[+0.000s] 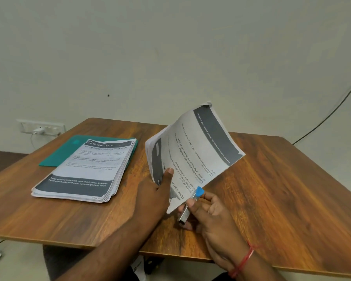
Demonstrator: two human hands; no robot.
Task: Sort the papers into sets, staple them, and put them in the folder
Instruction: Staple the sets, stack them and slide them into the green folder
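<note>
1. The right hand (209,209) is nearest, just above the front of the wooden table (272,189), with a red thread (243,260) around its wrist. Its fingers and thumb are curled round a small stapler (185,213) with a metal body and a blue end. The stapler sits at the lower corner of the held set of papers (201,147).
2. The left hand (156,191) grips the same set at its lower left edge, with the thumb pressed on the printed face and the fingers hidden behind the sheets.
3. The held set of papers is raised off the table and tilted, and it curves back toward the wall. The sheets are white with dark grey bands and printed lines that read upside down. The top corner is curled.
4. To the left, a stack of papers (85,169) lies flat on the table with its edges slightly fanned. The top sheet has a dark header reading "DRESSING TABLE" and a dark band at the near end.
5. A teal folder (65,153) lies partly under the far end of that stack.
6. On the wall behind are a white socket plate (42,128) with a plug in it and, at the right, a dark cable (328,112).
</note>
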